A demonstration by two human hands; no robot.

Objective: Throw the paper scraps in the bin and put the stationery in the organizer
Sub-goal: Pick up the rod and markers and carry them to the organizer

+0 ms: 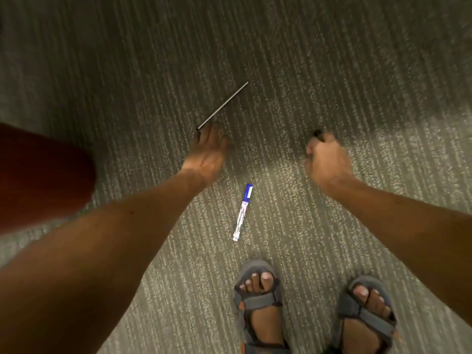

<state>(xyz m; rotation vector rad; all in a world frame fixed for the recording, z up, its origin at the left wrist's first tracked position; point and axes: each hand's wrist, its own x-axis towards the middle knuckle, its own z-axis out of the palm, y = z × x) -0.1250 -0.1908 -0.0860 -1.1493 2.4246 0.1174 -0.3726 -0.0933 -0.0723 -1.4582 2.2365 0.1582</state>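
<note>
A thin dark stick with a pale edge (222, 106), perhaps a ruler seen edge-on, slants up to the right over the carpet. My left hand (207, 152) pinches its near end with the fingertips. My right hand (328, 162) is curled into a fist, and a small dark object (318, 133) pokes out at the top of it; I cannot tell what it is. A white marker with a blue cap (242, 213) lies on the carpet between my two forearms, just ahead of my feet. No bin, organizer or paper scraps are in view.
Grey-green striped carpet (332, 72) fills the view. My feet in grey sandals (258, 297) (365, 310) stand at the bottom right. A dark red shape (43, 175) fills the left edge, close to my left forearm.
</note>
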